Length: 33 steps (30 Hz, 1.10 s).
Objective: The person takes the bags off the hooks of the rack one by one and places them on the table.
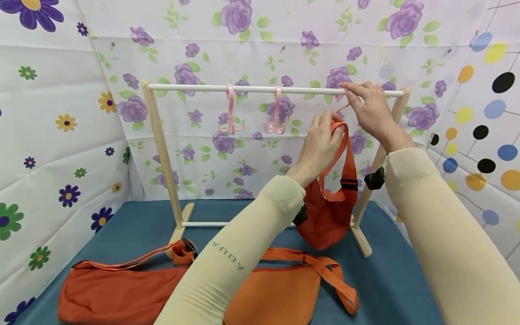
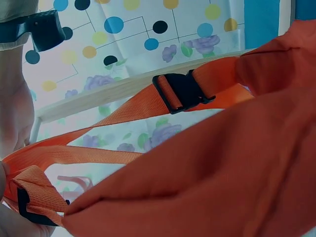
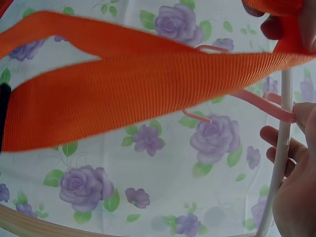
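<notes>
My left hand (image 1: 320, 146) grips the orange strap (image 1: 350, 164) of a red-orange shoulder bag (image 1: 325, 223), which hangs below it in front of the rack's right side. Black buckles (image 2: 181, 92) sit on the strap in the left wrist view. Higher up, my right hand (image 1: 371, 110) pinches the top of a pink hook (image 3: 261, 104) where it loops over the white rail (image 1: 183, 88). The strap crosses in front of this hook in the right wrist view, hiding much of it. Two more pink hooks, one left (image 1: 231, 110) and one central (image 1: 277, 113), hang bare on the rail.
A red-orange bag (image 1: 118, 291) lies on the blue cloth at front left. Beside it is a flat orange bag (image 1: 276, 295) with its strap spread rightward. The rack's wooden posts (image 1: 162, 153) stand on feet, with a lower white bar (image 1: 205, 224). Flowered sheets hang behind.
</notes>
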### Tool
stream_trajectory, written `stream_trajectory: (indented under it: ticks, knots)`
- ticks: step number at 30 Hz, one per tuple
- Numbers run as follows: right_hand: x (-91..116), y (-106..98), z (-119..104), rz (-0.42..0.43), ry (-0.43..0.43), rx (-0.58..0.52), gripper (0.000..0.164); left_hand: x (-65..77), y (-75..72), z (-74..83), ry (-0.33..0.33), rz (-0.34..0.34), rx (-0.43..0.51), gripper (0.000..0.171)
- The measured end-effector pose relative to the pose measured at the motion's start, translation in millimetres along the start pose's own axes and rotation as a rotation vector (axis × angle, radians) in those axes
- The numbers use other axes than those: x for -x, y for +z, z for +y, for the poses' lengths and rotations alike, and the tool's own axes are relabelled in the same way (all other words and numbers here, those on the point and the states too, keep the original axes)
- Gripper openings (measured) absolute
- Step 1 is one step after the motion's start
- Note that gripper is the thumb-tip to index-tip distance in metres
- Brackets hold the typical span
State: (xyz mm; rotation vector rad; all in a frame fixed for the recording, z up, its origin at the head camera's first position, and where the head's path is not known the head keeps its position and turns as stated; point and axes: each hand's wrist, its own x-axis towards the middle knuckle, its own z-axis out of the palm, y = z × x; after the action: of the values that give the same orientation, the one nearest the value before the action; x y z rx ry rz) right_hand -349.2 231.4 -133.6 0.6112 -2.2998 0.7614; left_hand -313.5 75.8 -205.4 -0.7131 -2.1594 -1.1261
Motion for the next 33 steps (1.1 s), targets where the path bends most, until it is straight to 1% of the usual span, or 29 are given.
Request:
stream_trajectory:
  ticks: [8,15,20,27,33]
  knots:
    - [0.3,-0.6,0.8,0.018,-0.036,-0.009,0.04,4.4,-7.8,-1.3,-0.018,-0.015,0.055,0.019]
    - [0.7,-3.8,1.4,-0.017,-0.003,-0.027,0.044,5.5,-13.4,-3.2,-0.025,0.01,0.049,0.018]
    - [0.5,-4.9,0.9,-0.02,0.012,-0.051,0.045,7.3,-16.9,-2.5,-0.031,0.015,0.065,0.018]
    - [0.2,-7.0,0.4,-0.06,0.046,-0.053,0.047,9.7,-21.2,-2.5,-0.033,0.024,0.071,0.016]
    - [-1.2,-8.8,0.5,-0.069,0.061,-0.095,0.049,10.8,-25.2,-2.8,-0.04,0.035,0.069,0.015]
